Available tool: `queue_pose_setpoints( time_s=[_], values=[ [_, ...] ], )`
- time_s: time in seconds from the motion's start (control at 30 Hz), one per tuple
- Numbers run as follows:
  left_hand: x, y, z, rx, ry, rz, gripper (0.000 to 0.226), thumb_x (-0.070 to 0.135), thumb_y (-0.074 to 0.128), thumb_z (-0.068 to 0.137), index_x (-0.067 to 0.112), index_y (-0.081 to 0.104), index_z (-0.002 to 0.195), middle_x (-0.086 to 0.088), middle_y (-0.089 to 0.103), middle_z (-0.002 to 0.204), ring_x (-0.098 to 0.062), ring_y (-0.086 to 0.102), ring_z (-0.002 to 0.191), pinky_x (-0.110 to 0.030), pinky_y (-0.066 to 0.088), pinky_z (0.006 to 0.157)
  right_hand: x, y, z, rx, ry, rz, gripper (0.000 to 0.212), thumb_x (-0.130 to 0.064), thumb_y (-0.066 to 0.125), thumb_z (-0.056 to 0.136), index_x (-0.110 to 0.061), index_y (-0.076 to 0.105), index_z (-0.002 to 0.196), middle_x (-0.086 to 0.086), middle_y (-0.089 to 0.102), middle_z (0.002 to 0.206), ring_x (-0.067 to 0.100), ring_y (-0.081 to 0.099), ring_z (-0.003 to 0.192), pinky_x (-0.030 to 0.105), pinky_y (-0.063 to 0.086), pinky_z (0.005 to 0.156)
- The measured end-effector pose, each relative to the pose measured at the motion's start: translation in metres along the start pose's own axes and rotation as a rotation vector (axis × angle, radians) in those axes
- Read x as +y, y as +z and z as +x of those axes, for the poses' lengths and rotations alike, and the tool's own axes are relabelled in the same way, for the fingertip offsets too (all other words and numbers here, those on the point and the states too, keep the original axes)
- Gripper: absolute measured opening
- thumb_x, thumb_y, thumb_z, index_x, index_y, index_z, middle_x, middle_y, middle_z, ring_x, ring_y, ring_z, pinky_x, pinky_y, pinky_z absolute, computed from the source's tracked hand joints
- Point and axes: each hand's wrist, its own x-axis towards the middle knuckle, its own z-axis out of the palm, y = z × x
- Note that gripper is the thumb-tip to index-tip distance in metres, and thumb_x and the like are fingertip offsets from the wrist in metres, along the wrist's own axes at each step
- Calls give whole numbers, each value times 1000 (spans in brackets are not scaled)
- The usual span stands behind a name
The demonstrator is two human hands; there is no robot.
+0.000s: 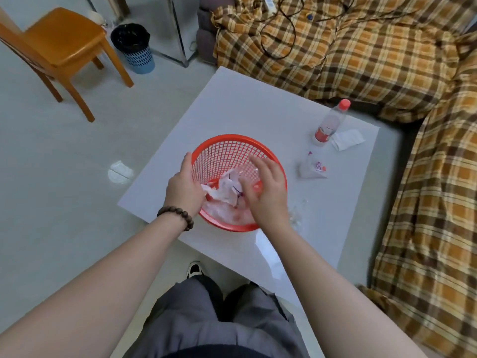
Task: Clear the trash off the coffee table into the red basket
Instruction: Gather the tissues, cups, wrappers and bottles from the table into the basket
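- Red basket (232,153) sits on the white worktop (247,104), near its left edge, toward the near-left corner.
- Left hand (184,188) grips the basket's left rim, fingers curled over the rim; bead bracelet (178,215) on that wrist.
- Right hand (267,189) is over the basket's right half, reaching inside; fingers partly spread and bent down, touching the crumpled tissue (224,192). Can't tell whether they pinch it or just press on it.
- Crumpled tissue lies inside the basket near its near wall, on top of clear plastic wrap (222,214) at the basket bottom.
- Trash on the worktop outside the basket:
  - plastic bottle (330,124), red cap, red label, standing near the far-right corner.
  - folded white tissue (347,139) just beside the bottle, at the right edge.
  - clear plastic bag with purple print (313,167), right of the basket, apart from it.
  - bit of clear crinkled plastic (296,218) just beside the basket on its near-right side.
- Off the worktop: plaid-covered sofa (361,52) along the far and right sides, wooden chair (62,47) and blue waste bin with black liner (136,50) on the floor far left.
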Motion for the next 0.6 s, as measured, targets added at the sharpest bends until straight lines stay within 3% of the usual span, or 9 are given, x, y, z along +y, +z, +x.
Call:
queue_pose_setpoints(
  time_s=[0.13,0.27,0.4,0.6],
  values=[
    [-9,5,2,44,-68,31,62,3,39,86,22,26,143,-18,58,115,-35,57,100,-42,50,83,71,-40,-14,62,253,-113,50,-29,68,84,-17,52,130,10,47,132,25,40,123,27,31,102],
    [-25,16,-1,87,-122,100,61,2,39,87,23,27,143,-17,59,116,-33,57,98,-37,47,79,157,-43,-39,-202,494,-311,65,-40,66,82,-29,38,140,7,29,149,28,24,135,40,26,110],
    [-41,34,-2,127,-150,159,60,3,38,87,22,29,142,-17,58,117,-34,57,99,-35,45,79,219,-16,-52,-438,511,-463,78,-53,62,79,-37,23,145,6,12,157,28,4,144,45,11,116],
    [-55,59,-5,139,-118,221,62,2,41,86,23,29,143,-14,59,117,-21,53,88,-28,39,77,271,34,-51,-611,435,-537,84,-61,58,77,-38,16,146,5,1,159,33,1,144,48,9,116]
  ],
)
